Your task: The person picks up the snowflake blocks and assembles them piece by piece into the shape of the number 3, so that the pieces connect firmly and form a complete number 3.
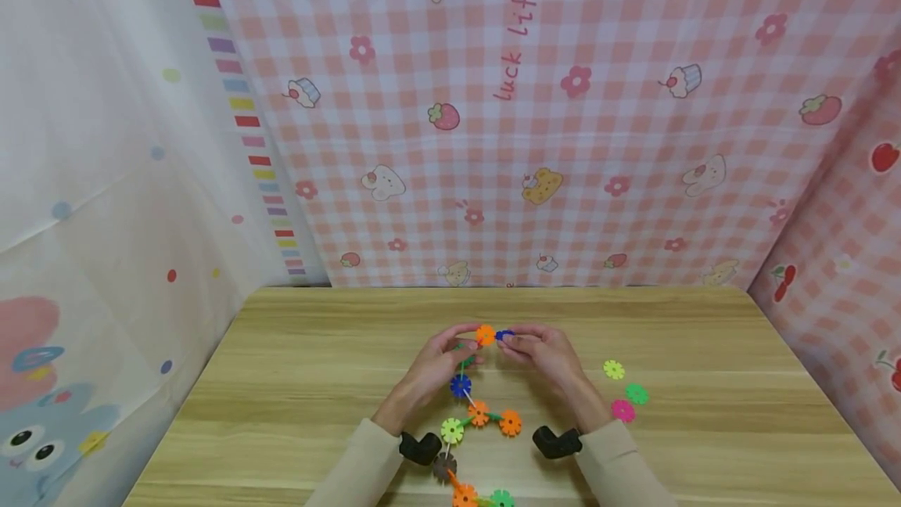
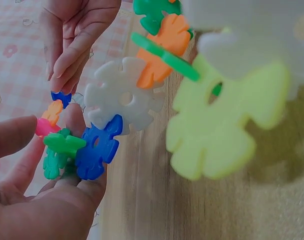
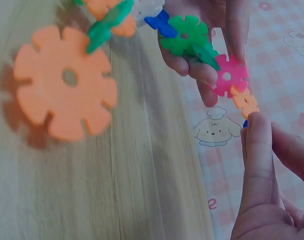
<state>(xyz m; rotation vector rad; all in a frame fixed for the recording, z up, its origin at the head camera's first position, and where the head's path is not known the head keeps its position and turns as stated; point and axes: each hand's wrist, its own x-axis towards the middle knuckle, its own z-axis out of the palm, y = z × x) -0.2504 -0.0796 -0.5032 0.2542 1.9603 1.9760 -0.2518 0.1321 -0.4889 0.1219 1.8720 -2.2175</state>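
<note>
A chain of slotted plastic snowflake discs runs from the hands down the table. My left hand (image 1: 438,360) holds its upper part, the thumb on a pink disc (image 3: 229,76) and green discs (image 3: 188,35) lying against the fingers. My right hand (image 1: 551,349) pinches a dark blue disc (image 1: 504,335) between thumb and fingertips. That disc meets an orange disc (image 1: 486,335), which joins the pink one. Below the left hand follow another blue disc (image 2: 97,150), a white disc (image 2: 122,95) and a yellow-green disc (image 1: 453,430). An orange disc (image 1: 510,423) ends a side branch.
To the right lie three loose discs: yellow (image 1: 614,369), green (image 1: 637,393) and pink (image 1: 622,411). The chain's lower part, with a brown disc (image 1: 445,466), reaches the near side between the forearms. A checked cloth (image 1: 535,131) hangs behind the wooden table (image 1: 317,382).
</note>
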